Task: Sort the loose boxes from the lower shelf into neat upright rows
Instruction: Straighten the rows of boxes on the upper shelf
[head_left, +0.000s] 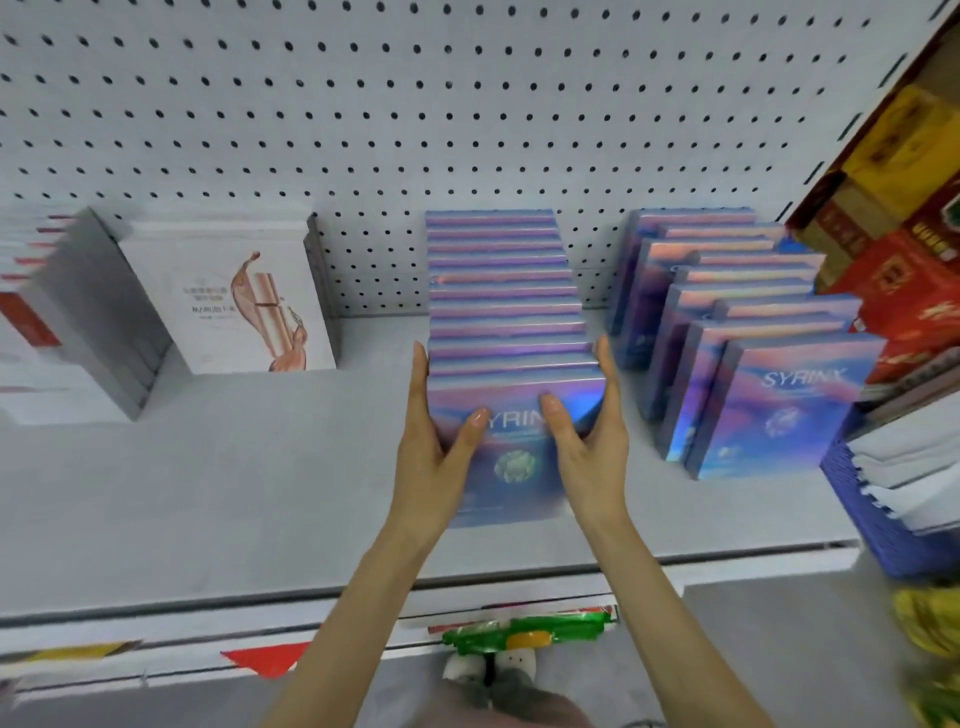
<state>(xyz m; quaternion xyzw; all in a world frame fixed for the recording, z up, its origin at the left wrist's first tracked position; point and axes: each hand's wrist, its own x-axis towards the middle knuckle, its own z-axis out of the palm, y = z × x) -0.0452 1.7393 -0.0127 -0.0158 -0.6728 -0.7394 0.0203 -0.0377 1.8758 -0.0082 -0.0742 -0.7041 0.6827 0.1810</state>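
A row of several upright blue-purple holographic boxes (506, 312) runs from the pegboard toward me at the middle of the grey shelf (234, 493). My left hand (434, 431) grips the left side of the front box (511, 467), thumb on its face. My right hand (587, 421) holds the right side, fingers along the edge and thumb on the front. A second, uneven row of the same boxes (753, 353) stands to the right.
White boxes with a rose-gold print (228, 296) lean at the left, beside grey-white boxes (78, 322). Red and yellow packages (904, 234) and a blue basket (872, 514) crowd the right edge. A lower shelf edge holds a green packet (524, 631).
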